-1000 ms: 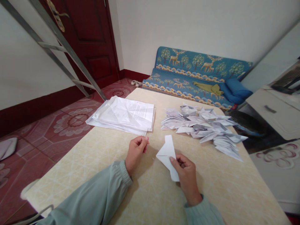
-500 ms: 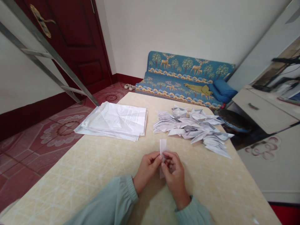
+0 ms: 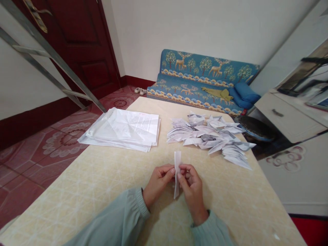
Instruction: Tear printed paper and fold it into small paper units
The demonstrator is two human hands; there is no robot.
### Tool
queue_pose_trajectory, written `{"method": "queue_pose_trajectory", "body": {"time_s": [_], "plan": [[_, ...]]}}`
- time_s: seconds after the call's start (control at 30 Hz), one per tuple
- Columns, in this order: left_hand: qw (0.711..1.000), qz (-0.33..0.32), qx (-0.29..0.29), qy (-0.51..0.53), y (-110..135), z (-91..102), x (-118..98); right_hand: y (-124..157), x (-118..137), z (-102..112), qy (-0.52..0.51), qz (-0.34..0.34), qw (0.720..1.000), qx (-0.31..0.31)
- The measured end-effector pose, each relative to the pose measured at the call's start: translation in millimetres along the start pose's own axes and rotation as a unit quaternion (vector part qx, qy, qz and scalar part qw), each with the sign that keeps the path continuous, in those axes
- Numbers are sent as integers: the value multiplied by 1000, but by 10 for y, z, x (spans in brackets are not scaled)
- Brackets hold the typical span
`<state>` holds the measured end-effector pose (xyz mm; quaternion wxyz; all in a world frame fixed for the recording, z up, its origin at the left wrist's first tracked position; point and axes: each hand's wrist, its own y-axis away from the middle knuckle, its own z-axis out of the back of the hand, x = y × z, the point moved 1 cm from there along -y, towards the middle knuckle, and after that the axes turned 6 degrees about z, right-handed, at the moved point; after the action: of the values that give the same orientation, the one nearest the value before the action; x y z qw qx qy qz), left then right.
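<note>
Left hand (image 3: 159, 180) and right hand (image 3: 192, 189) are pinching one folded paper (image 3: 177, 158), lower middle; done-looking shapes (image 3: 206, 131) are lying right, flat sheets (image 3: 125, 126) left.

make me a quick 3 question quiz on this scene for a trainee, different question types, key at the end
1. Multiple choice: what do the left hand and right hand hold together?
a) a pen
b) a narrow folded paper
c) a cup

2. True or false: the stack of sheets lies to the left of the pile of folded pieces.

3. Put in order, nearest to the camera first: sofa, pile of folded pieces, narrow folded paper.

Key: 1. b. 2. True. 3. Narrow folded paper, pile of folded pieces, sofa.
</note>
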<state>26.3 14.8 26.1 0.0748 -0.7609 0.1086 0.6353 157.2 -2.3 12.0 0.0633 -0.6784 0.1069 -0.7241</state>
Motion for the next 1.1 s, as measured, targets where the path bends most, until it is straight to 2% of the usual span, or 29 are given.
{"method": "queue_pose_trajectory", "body": {"time_s": [0.23,0.57,0.7,0.9,1.0,1.1], "plan": [[998,53,-7,41,1,-11,15,3,10,7,26,13,1000,5],[999,-12,35,11,20,-41,23,17,-8,-8,65,31,997,-2],[995,-52,-3,-82,23,-52,81,20,18,-44,63,39,997,-1],[971,-117,-66,-199,57,-67,49,18,27,-73,68,30,997,4],[960,-112,-83,-243,62,-72,3,-15,48,-17,132,51,990,6],[955,-99,-104,-260,54,-60,-15,-52,69,47,236,71,969,-7]]}}
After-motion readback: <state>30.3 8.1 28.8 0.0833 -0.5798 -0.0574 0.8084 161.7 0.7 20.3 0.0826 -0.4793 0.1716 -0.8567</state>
